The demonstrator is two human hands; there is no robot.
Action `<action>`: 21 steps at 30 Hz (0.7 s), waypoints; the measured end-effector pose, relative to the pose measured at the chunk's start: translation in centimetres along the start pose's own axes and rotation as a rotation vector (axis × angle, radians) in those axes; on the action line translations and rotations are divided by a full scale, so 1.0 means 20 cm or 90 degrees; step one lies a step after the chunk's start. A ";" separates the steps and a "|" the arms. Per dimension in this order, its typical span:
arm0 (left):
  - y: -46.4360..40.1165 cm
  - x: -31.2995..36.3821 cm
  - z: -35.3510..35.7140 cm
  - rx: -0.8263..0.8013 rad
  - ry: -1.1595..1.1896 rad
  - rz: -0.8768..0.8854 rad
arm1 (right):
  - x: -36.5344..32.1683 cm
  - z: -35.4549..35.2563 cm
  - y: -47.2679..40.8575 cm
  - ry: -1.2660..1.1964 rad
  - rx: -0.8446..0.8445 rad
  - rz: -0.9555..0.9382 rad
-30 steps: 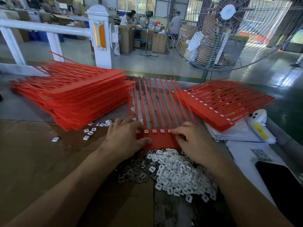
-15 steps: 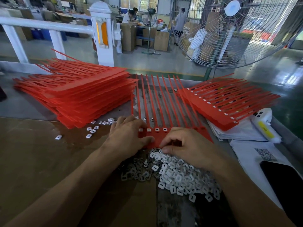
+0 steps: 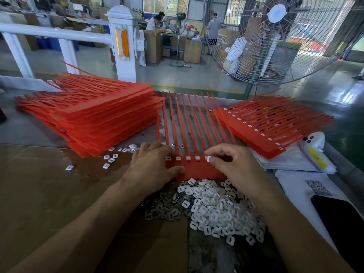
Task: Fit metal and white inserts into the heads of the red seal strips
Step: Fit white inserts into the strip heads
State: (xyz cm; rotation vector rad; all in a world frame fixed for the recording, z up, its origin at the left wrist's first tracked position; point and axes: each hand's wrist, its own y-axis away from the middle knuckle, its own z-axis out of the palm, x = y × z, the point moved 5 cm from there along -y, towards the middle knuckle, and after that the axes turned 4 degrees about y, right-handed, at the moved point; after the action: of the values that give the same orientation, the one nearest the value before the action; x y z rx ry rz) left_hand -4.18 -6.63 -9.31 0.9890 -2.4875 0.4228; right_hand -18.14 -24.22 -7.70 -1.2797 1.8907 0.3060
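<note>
Watching from beside the bench, biggest thing first: the tall stack of red plastic seal strip sheets on the left is what's waiting, and the smaller fanned pile of red sheets with white inserts already in on the right looks like the finished lot. Between them lies the flat red seal strip sheet being worked on, tails pointing away, head row near the person. The left hand lies flat and relaxed on it, thumb pressing the red panel, gripping nothing. The right hand has its fingers curled, pinching a small white square insert right at the next head. I think it's partly seated, hard to tell.

My two cents: hold the sheet pinned, square the insert to the pocket, press straight down. The heap of white and metal inserts sits just below the sheet, handy for the next one.
</note>
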 end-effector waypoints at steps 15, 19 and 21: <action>-0.01 -0.01 0.01 0.002 0.002 0.002 | 0.11 -0.06 -0.06 0.012 0.138 0.097; -0.01 -0.01 0.01 0.003 0.004 0.002 | 0.12 -0.04 -0.09 0.079 0.145 0.094; -0.01 -0.01 0.01 0.000 0.002 0.001 | 0.13 -0.03 -0.09 0.127 0.141 0.090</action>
State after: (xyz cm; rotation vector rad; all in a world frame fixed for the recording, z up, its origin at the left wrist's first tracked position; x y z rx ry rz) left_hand -3.93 -6.69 -9.59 0.9859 -2.4851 0.4256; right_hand -17.20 -27.14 -8.71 -1.0636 2.1218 0.0399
